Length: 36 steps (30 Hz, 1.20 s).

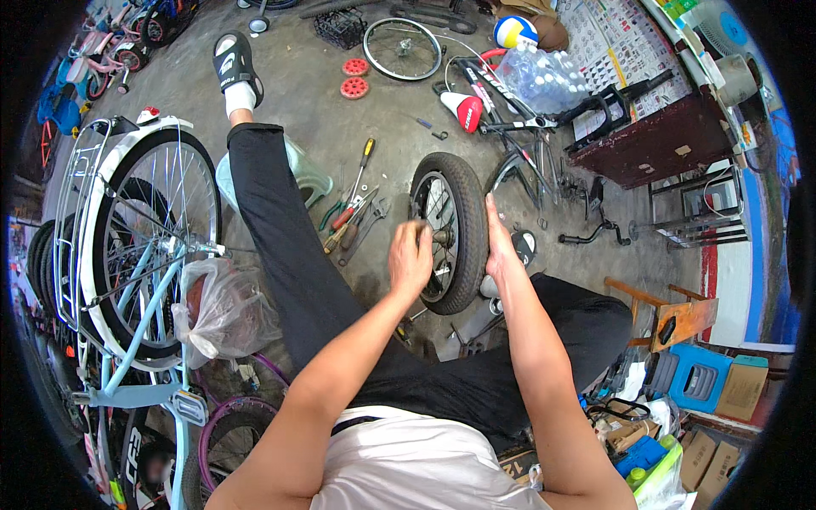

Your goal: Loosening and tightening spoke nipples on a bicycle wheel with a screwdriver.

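Note:
A small wheel with a knobby black tyre [466, 229] stands upright between my hands, its spokes and hub [442, 238] facing left. My right hand [501, 242] lies flat along the tyre's right side, fingers stretched out. At the hub's left end is my left hand [411, 259], its fingers curled in and blurred by motion. Whatever those fingers grip is hidden. Left of the wheel, hand tools lie on the floor: a yellow-and-black screwdriver [365, 155], pliers [330, 214], a red-handled tool [344, 218] and a wrench [374, 212].
A light-blue bicycle [127, 365] stands at left with a plastic bag [225, 310] beside it. Bicycle frame parts [518, 127] and a bare wheel rim [367, 47] lie ahead. At right are a wooden stool [680, 323], a blue stool [697, 374] and cardboard boxes [741, 387].

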{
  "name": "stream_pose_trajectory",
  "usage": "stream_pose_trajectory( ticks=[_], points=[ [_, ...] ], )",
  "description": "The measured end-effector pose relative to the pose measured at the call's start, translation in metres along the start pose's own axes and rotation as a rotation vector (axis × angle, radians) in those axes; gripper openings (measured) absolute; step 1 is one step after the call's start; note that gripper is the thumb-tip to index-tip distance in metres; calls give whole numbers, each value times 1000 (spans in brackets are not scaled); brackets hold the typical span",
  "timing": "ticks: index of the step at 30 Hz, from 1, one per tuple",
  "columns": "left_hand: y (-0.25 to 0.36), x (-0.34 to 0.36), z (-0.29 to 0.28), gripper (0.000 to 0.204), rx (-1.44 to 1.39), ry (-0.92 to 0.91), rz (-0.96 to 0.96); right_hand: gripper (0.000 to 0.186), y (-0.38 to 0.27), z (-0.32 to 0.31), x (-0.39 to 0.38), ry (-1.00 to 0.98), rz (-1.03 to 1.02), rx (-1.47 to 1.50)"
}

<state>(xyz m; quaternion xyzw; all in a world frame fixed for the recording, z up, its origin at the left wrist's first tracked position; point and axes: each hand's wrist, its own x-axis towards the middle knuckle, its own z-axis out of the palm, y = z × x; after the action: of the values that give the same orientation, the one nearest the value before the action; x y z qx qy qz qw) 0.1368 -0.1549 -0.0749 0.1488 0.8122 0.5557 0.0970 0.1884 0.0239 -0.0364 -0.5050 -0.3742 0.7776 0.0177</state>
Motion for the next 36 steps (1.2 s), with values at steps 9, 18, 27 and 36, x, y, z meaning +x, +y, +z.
stream_pose_trajectory(
  ticks=[9, 18, 27, 36],
  points=[
    [8, 60, 36, 67, -796, -294, -712, 73, 37, 9, -33, -8, -72, -70],
    [31, 45, 25, 63, -656, -162, -252, 63, 75, -10, -9, -48, -401, -23],
    [-61, 21, 5, 67, -648, -222, -493, 75, 127, -4, 26, -131, -100, -391],
    [-91, 59, -47, 43, -1093, 70, -737, 64, 129, 60, 22, -304, -150, -387]
  ],
)
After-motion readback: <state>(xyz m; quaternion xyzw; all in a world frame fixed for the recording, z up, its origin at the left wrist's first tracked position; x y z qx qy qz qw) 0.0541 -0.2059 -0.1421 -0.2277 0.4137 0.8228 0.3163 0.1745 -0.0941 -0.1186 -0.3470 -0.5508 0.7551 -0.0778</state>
